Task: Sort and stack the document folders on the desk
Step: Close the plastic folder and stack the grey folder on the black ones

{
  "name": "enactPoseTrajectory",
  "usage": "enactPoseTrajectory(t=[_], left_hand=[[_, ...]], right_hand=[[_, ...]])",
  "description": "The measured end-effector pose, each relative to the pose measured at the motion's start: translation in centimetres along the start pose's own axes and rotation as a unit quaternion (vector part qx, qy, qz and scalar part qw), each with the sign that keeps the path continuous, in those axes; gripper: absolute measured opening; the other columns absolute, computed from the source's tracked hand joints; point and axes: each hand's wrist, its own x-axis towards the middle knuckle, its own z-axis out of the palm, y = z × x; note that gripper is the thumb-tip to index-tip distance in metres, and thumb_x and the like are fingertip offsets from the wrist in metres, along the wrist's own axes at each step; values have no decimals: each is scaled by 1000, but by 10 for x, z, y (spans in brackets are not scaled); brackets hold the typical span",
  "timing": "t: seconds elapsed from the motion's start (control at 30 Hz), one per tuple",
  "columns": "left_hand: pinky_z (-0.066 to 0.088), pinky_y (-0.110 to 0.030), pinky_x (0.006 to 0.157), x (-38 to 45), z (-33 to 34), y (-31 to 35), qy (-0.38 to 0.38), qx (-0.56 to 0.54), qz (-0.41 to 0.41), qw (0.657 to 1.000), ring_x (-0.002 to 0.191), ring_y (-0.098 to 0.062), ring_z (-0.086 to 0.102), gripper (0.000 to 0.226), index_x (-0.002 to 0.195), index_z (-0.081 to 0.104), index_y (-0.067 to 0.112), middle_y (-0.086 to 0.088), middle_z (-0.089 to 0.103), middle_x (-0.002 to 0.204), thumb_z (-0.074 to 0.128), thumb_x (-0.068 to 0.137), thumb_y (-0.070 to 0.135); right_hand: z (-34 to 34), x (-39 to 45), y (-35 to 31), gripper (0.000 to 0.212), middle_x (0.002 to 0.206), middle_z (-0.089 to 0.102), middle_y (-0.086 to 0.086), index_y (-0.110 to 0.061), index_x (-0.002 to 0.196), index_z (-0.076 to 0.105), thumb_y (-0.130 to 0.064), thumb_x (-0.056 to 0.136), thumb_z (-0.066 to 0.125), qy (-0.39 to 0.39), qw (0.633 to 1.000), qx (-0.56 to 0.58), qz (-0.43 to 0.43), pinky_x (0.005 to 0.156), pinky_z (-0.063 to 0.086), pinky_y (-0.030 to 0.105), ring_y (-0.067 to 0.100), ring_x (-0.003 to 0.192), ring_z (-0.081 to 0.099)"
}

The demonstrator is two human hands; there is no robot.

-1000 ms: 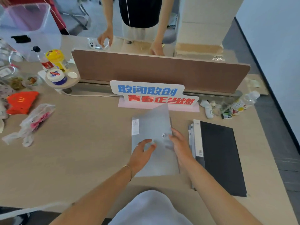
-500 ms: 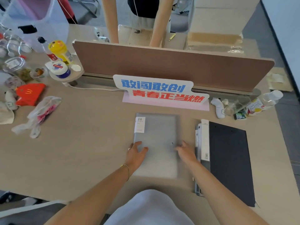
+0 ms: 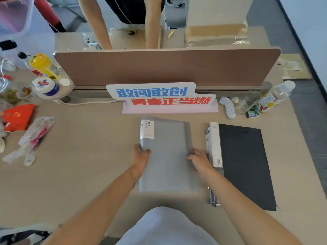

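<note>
A translucent grey folder (image 3: pixel 168 156) with a white "20" label lies flat on the desk in front of me. My left hand (image 3: pixel 140 159) grips its left edge, thumb on top and fingers curled around the spine. My right hand (image 3: pixel 200 160) rests on its right edge, fingers spread over the cover near the snap button. To the right lies a stack of folders (image 3: pixel 242 165) with a black one on top and a white labelled spine facing the grey folder.
A brown divider panel (image 3: pixel 166 68) with a blue-and-red sign (image 3: pixel 159 96) closes the back of the desk. Bottles, jars, a red carton (image 3: pixel 17 116) and a plastic bag (image 3: pixel 31 138) crowd the left. A bottle (image 3: pixel 276 96) and small items sit back right. A person stands behind the divider.
The grey folder, tilted up a second ago, now lies flat and square on the desk. My left hand slid from its cover to its left edge; my right hand stays at the right edge.
</note>
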Motion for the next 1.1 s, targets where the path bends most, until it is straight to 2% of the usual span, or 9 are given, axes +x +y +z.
enactPoseTrajectory(t=[0.13,0.23,0.43,0.57,0.73,0.87,0.97,1.03,1.1], left_hand=[[43,-27,60,-20,6,15,-21,-26,64,997,68,-14,52,15,110,48,14,-1,58,88,54,99,7],[42,-28,64,-36,4,27,-28,-42,108,993,72,-16,51,15,112,52,11,-2,59,89,53,98,5],[46,-21,61,-56,-2,50,-14,-104,177,979,69,-12,55,16,104,56,14,3,62,83,53,97,0],[47,-14,58,-68,18,54,-16,-135,194,972,63,-1,58,12,103,56,16,6,63,81,51,100,5],[52,-22,71,-88,73,51,-36,-139,198,970,79,-12,61,14,96,58,24,4,66,90,51,102,13],[51,-14,54,-108,125,50,-94,-127,170,973,75,-9,63,11,114,52,14,3,64,93,47,105,14],[54,-21,61,-116,158,46,-146,-98,151,973,79,-13,65,8,106,52,20,0,66,96,49,104,13],[53,-29,70,-116,177,43,-156,-59,141,976,83,-16,66,10,104,54,24,-2,67,99,51,103,15],[48,-28,62,-114,192,40,-144,4,139,980,73,-15,63,7,105,57,18,-1,65,89,51,102,17]], right_hand=[[-7,0,2,23,98,67,4,-14,106,66,-2,88,55,2,999,-23,-22,73,46,27,20,85,62],[-13,7,7,31,106,66,2,-20,120,66,-16,90,59,0,1000,-4,-18,77,45,30,21,93,60],[-42,-30,-7,39,95,68,4,-23,123,66,-6,92,50,21,975,219,-27,51,42,22,18,70,57],[-72,-53,-18,37,113,72,5,-22,126,68,-9,95,54,39,956,279,-81,80,53,35,24,99,66],[-125,-72,-10,36,113,76,0,-25,118,74,-11,95,50,85,949,282,-114,93,55,48,27,107,70],[-174,-74,13,36,114,74,1,-28,119,73,-14,94,50,139,947,272,-100,85,56,42,26,104,67],[-205,-72,32,37,113,71,2,-27,126,65,-14,96,48,164,945,271,-78,69,50,34,25,98,65],[-223,-66,48,39,118,69,6,-22,131,63,-17,94,51,181,947,258,-66,73,51,35,27,101,65],[-237,-56,62,40,122,70,8,-21,130,64,-18,92,56,192,948,248,-58,83,54,40,31,105,67]])
